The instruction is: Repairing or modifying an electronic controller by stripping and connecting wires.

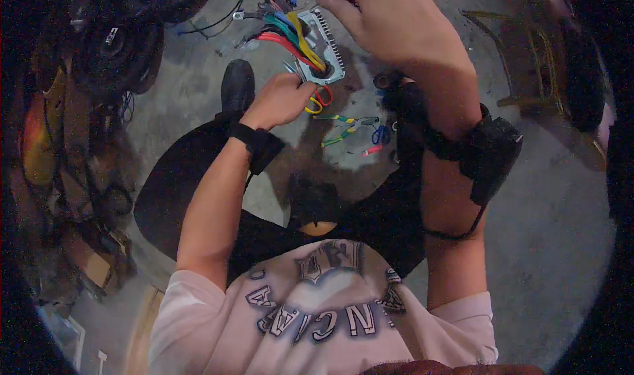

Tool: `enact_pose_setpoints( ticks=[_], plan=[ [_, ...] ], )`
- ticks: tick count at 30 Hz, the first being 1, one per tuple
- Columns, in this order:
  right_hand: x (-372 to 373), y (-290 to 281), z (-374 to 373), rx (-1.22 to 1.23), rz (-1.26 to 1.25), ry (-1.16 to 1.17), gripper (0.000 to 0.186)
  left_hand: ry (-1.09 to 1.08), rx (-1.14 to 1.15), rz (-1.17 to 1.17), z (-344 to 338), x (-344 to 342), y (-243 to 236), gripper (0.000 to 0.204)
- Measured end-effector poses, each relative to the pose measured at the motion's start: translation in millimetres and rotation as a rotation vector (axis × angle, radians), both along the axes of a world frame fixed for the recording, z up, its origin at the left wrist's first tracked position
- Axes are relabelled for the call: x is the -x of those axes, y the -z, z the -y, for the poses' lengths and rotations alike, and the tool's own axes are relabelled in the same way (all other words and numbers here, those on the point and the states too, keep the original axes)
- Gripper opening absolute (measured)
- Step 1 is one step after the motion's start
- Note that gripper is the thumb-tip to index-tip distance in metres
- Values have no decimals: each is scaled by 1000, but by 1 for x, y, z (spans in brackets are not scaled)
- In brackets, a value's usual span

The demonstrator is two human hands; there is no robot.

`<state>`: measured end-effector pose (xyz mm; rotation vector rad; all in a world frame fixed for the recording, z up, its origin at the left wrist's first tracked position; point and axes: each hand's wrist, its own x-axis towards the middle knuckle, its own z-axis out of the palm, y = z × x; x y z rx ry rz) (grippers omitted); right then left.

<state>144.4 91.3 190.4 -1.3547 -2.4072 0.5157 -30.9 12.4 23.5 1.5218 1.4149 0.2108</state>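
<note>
My left hand (281,102) is closed around a pair of scissors (322,98). Their red and yellow handle loops stick out on its right, and a pale metal tip shows beyond the fingers. Just past this hand, a finned metal housing (325,41) lies on the floor. Thick red, yellow, green, blue and dark cables (290,35) fan out from it to the left. My right hand (380,15) is raised at the top edge, to the right of the housing. Its fingers are curled, and the frame cuts off their tips, so what they hold is hidden.
Pliers with green and yellow handles (343,129), a small blue-handled tool (381,135) and a red piece (372,150) lie between my legs. Dark wheels (115,51) and clutter line the left. A dark framed object (535,58) stands at the right.
</note>
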Motion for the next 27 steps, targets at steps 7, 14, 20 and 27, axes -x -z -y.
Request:
enact_pose_setpoints(
  ticks=[7, 14, 20, 27],
  plan=[
    [12, -28, 2, 232, 405, 359, 26, 113, 68, -76, -3, 2, -1, 53],
    [4, -17, 10, -31, 156, 107, 22, 126, 34, -75, -3, 4, 4, 52],
    [0, -15, 14, -34, -35, 117, 21, 168, 7, -71, -3, 6, 11, 51],
    [14, -36, 7, 177, 304, 323, 27, 98, -38, 18, -4, 3, 8, 49]
  ],
)
